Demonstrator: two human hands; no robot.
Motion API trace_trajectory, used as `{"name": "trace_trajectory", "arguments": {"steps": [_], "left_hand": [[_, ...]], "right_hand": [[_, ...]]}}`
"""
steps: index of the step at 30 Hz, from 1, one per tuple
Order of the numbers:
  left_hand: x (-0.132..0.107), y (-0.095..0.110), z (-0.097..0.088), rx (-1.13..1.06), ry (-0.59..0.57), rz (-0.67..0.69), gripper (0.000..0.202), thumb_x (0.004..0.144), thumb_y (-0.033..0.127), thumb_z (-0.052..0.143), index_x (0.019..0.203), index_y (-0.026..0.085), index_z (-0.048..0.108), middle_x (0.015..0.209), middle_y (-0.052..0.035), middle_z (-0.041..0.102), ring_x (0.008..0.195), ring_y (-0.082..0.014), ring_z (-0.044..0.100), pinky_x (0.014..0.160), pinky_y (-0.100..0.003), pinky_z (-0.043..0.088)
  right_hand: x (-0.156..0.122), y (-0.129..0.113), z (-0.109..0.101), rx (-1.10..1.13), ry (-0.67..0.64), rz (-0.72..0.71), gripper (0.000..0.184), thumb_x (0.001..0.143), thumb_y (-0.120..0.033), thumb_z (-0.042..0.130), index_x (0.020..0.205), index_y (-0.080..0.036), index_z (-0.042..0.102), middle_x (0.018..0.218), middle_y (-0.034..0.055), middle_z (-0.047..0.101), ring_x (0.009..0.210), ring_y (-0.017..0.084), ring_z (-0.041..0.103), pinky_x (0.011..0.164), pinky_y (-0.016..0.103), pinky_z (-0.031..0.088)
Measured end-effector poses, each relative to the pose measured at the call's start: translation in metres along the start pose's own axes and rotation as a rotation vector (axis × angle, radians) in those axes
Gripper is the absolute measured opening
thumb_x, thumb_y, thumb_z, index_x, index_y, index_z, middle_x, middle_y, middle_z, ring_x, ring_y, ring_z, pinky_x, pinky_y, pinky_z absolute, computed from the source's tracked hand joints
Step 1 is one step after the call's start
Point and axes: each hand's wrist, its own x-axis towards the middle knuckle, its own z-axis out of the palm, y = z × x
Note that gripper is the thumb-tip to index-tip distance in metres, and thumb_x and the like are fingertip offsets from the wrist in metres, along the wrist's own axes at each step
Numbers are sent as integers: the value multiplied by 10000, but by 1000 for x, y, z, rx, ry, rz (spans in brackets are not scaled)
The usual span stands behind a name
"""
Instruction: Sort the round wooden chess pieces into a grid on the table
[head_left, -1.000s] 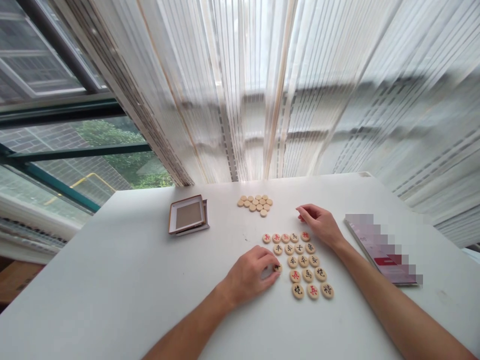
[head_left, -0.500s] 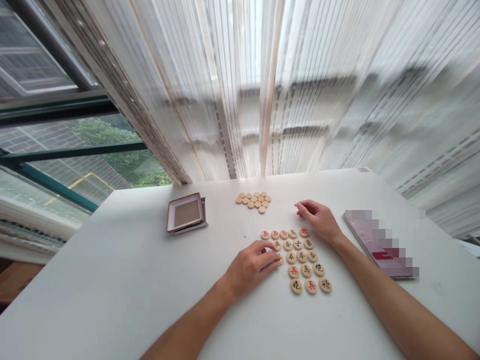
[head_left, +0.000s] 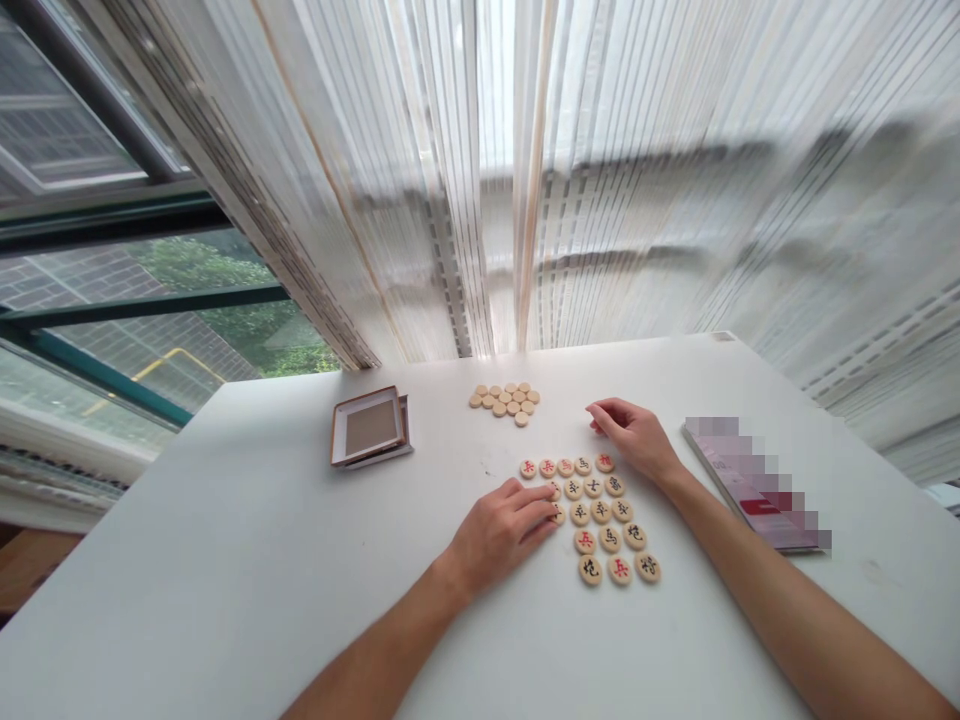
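Chinese chess pieces (head_left: pixel 600 511), round and wooden with red or black characters, lie face up in several rows on the white table (head_left: pixel 225 560). My left hand (head_left: pixel 504 530) is at the left side of these rows. Its fingers stretch over two pieces at the left ends of the second and third rows, partly covering them; the fingertips seem to touch them. My right hand (head_left: pixel 630 432) rests behind the upper right corner of the rows, near a red-marked piece (head_left: pixel 605 463). Its fingers are curled together, with nothing visible in them.
A cluster of blank-faced pieces (head_left: pixel 506 400) lies farther back, near the curtain (head_left: pixel 480 250). At the back left stands an open box (head_left: pixel 369 427), one part stacked on another. A partly pixelated book or flat box (head_left: pixel 750 490) lies right of my right forearm. A window (head_left: pixel 150 300) is at left.
My left fingers have straightened and reached slightly over the two pieces at the rows' left ends. My right hand stays in place. The view has shifted slightly.
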Motion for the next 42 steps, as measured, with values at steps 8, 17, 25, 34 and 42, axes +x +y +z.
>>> {"name": "trace_trajectory", "arguments": {"steps": [8, 17, 25, 34, 42], "left_hand": [[0, 0, 0, 44, 4, 16, 228, 966, 269, 550, 1128, 232, 705, 1240, -49, 697, 898, -216, 626, 837, -387, 574], [-1, 0, 0, 149, 38, 72, 190, 957, 266, 574, 1093, 220, 698, 1222, -32, 705, 864, -183, 632, 796, -346, 591], [-2, -1, 0, 153, 26, 77, 200, 954, 263, 573, 1110, 223, 692, 1235, -30, 700, 865, -194, 628, 788, -356, 590], [-1, -2, 1, 139, 26, 65, 188, 958, 266, 570, 1092, 233, 697, 1239, -6, 700, 871, -198, 619, 782, -355, 592], [-1, -2, 1, 148, 30, 70, 189, 959, 265, 567, 1087, 233, 702, 1223, -10, 708, 865, -192, 617, 778, -347, 593]], "right_hand": [[0, 0, 0, 1, 2, -3, 438, 845, -609, 600, 904, -192, 717, 740, 62, 725, 713, 220, 684, 699, 321, 536], [1, 2, 0, -5, -14, 0, 349, 879, -530, 609, 917, -197, 707, 755, 47, 719, 721, 205, 676, 711, 306, 528], [1, 2, 0, -9, -15, -2, 350, 879, -532, 608, 912, -198, 708, 752, 41, 717, 720, 202, 679, 707, 301, 526], [1, 0, -1, -10, -12, -3, 349, 877, -529, 613, 906, -195, 709, 752, 39, 719, 714, 195, 677, 701, 291, 523], [1, 2, -1, -3, -18, -3, 334, 880, -521, 615, 905, -201, 707, 749, 37, 712, 724, 198, 673, 708, 295, 522]]}}
